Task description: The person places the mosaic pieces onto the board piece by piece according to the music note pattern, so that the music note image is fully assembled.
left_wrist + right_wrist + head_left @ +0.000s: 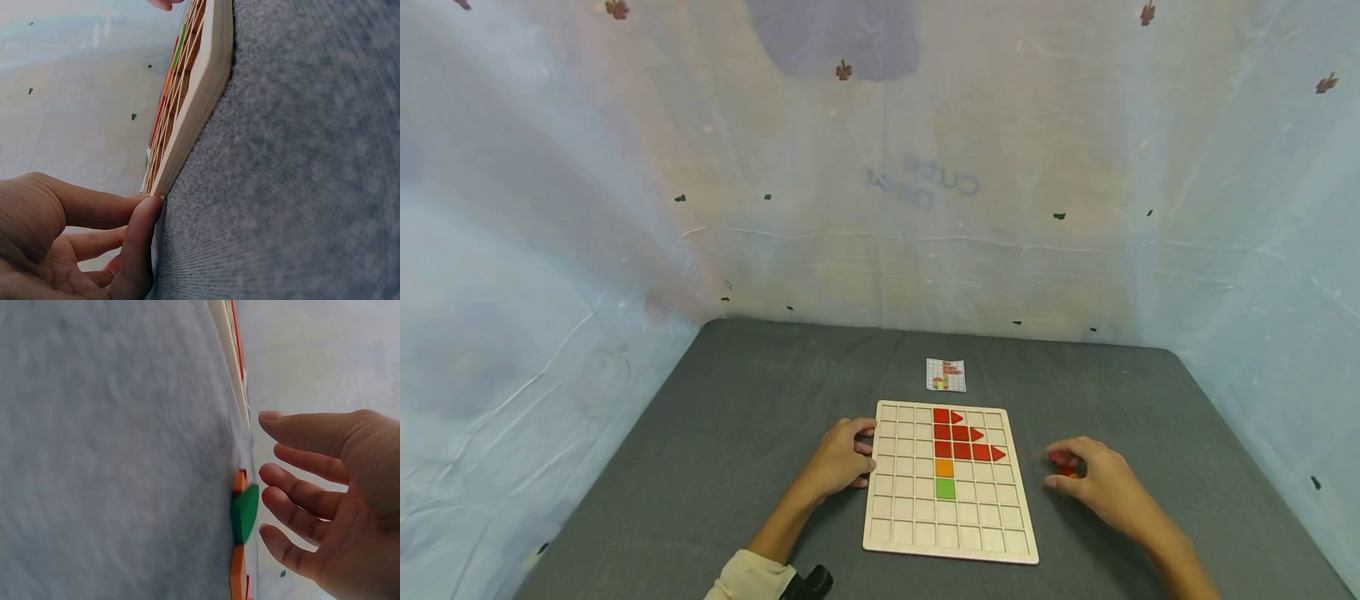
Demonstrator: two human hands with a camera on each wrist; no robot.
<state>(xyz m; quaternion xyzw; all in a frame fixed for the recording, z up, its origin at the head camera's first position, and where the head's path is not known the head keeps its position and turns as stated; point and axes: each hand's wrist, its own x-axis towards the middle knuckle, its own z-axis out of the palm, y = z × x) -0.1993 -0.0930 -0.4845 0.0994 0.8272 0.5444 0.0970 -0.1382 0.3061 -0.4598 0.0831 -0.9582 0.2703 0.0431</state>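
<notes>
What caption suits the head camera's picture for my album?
A person's left grip touching a wooden grid board with red, orange and green tiles, right grip near loose pieces, pattern card beyond.

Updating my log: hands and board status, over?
Left grip touching left edge of board. Right grip empty, near loose pieces. Board partly filled. No obstacle seen between right grip and board.

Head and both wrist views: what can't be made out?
Head: full count and shapes of the loose pieces; the right hand covers part of them.
Head: exact cells on the small pattern card; too small.
Left wrist: layout on the board; seen nearly edge-on, cut off at the top.
Right wrist: end of the lowest orange piece; cut off at the bottom.
</notes>
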